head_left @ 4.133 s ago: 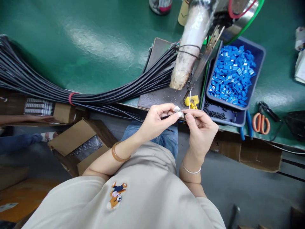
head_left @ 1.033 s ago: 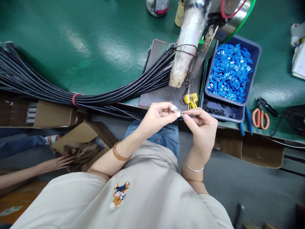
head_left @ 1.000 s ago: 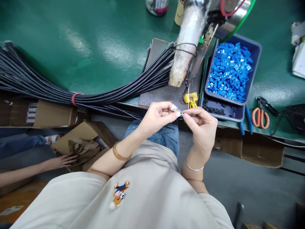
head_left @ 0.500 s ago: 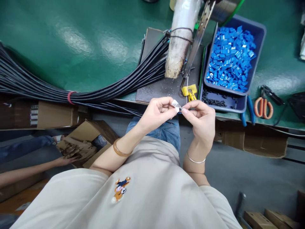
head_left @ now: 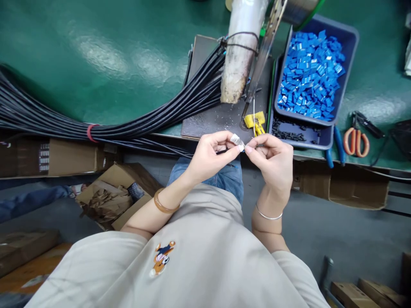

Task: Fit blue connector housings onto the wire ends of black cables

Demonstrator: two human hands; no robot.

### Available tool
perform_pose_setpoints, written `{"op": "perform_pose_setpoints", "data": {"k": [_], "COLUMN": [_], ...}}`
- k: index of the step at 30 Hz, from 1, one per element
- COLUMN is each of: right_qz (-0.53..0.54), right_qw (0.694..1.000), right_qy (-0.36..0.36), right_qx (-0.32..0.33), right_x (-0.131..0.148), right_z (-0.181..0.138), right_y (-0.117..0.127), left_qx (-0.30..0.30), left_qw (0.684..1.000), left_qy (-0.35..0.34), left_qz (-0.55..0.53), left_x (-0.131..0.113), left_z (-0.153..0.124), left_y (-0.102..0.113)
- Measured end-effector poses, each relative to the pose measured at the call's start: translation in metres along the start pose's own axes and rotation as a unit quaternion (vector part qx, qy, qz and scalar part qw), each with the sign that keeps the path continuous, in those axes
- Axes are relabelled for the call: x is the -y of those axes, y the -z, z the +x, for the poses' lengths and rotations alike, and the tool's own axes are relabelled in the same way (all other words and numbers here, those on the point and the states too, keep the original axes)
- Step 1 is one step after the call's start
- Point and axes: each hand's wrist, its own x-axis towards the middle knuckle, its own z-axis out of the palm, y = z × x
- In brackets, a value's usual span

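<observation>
Firstly, at far left beneath the bench, a brown cardboard carton (head_left: 80,158) stands with a stack of pale striped pieces (head_left: 44,157) at its left end. Next, an open tan cardboard box (head_left: 119,174) holds crumpled brown paper (head_left: 107,201) and, beside that, a dark glossy item (head_left: 135,191) I cannot identify. A thick bundle of black cables (head_left: 135,131), tied with a red band (head_left: 92,132), runs above both. My left hand (head_left: 210,154), white wrapping on thumb and forefinger tips, is pinched closed; my right hand (head_left: 271,156) meets it, thumb and forefinger likewise pressed together. Between the fingertips, gripped from both sides, is a tiny part (head_left: 244,146), too small to identify, in front of the bench edge. Further right, a blue-grey plastic bin (head_left: 350,57) is heaped with bright blue flat pieces (head_left: 311,77); it overlaps a second, lower blue-grey plastic bin (head_left: 326,139) containing small black pieces (head_left: 287,130). Lastly, an open brown cardboard box (head_left: 359,188) sits below the bench.
</observation>
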Motion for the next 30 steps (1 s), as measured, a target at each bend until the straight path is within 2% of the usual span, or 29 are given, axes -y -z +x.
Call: {"op": "perform_pose_setpoints", "data": {"k": [3, 6, 8, 11, 14, 16, 20, 25, 30], "right_qz": [-0.018, -0.066, -0.069, -0.032, -0.009, -0.018, -0.055, -0.053, -0.038], "right_qw": [0.997, 0.983, 0.979, 0.984, 0.98, 0.974, 0.972, 0.977, 0.98], "right_qy": [0.045, 0.12, 0.141, 0.124, 0.132, 0.152, 0.175, 0.156, 0.12], "right_qx": [-0.054, -0.12, -0.132, -0.123, -0.152, -0.169, -0.148, -0.132, -0.155], "right_x": [0.0, 0.001, 0.002, 0.002, 0.002, 0.003, 0.003, 0.001, 0.001], "right_z": [-0.004, -0.009, -0.012, -0.013, -0.014, -0.015, -0.017, -0.018, -0.016], "right_y": [-0.011, -0.023, -0.029, -0.032, -0.031, -0.029, -0.026, -0.025, -0.023], "left_qx": [-0.005, 0.006, 0.01, 0.004, 0.005, 0.017, 0.03, 0.03, 0.028], "left_qw": [0.999, 0.996, 0.994, 0.994, 0.995, 0.995, 0.994, 0.995, 0.996], "left_qy": [-0.001, 0.038, 0.052, 0.042, 0.03, 0.027, 0.031, 0.045, 0.04], "left_qz": [-0.032, -0.075, -0.093, -0.103, -0.099, -0.097, -0.098, -0.082, -0.071], "left_x": [-0.002, -0.007, -0.01, -0.011, -0.01, -0.009, -0.008, -0.006, -0.006], "left_z": [0.0, -0.001, -0.002, -0.003, -0.003, -0.003, -0.002, 0.0, 0.001], "left_y": [0.001, 0.004, 0.005, 0.006, 0.007, 0.007, 0.009, 0.01, 0.01]}}
